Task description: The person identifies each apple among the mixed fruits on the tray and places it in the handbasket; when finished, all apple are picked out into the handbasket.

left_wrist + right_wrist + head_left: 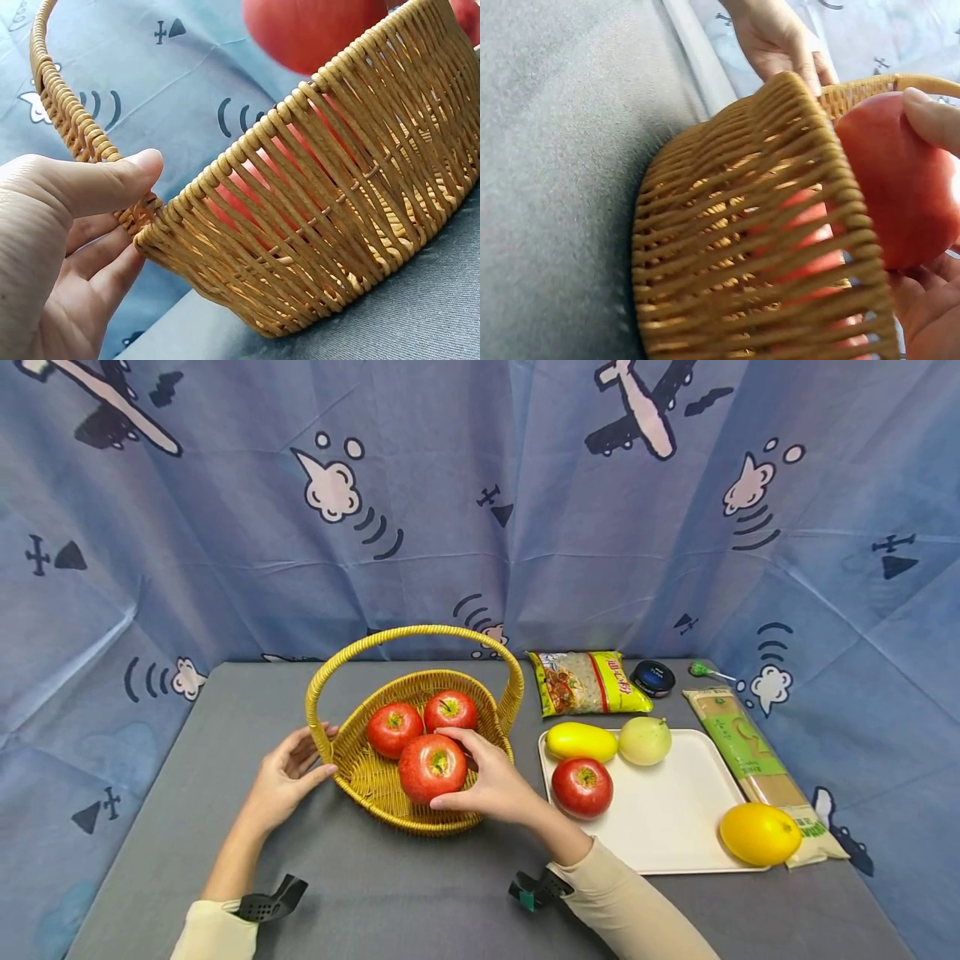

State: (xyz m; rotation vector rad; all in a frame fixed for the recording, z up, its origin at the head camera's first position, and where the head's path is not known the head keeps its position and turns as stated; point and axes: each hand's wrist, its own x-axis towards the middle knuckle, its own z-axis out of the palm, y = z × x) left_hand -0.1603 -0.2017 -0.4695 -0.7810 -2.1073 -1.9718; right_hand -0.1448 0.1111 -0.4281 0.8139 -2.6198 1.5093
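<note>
A yellow wicker basket (375, 785) with a tall arched handle stands on the grey table. My left hand (281, 781) grips the left foot of that handle, thumb in front and fingers behind, as the left wrist view shows up close (82, 217). Over the basket's front part, my right hand (495, 781) holds a red apple (431, 768) between thumb and fingers. In the right wrist view this apple (900, 180) is level with the rim. Two more red apples, one at the left (393, 731) and one at the back (452, 710), lie inside the basket.
Right of the basket, a white tray (667, 827) bears a red apple (582, 787), a yellow mango-like fruit (581, 742), a pale green fruit (645, 741) and a yellow fruit (760, 834). Around it lie a noodle bag (588, 683), a dark round tin (653, 678) and a long packet (757, 760).
</note>
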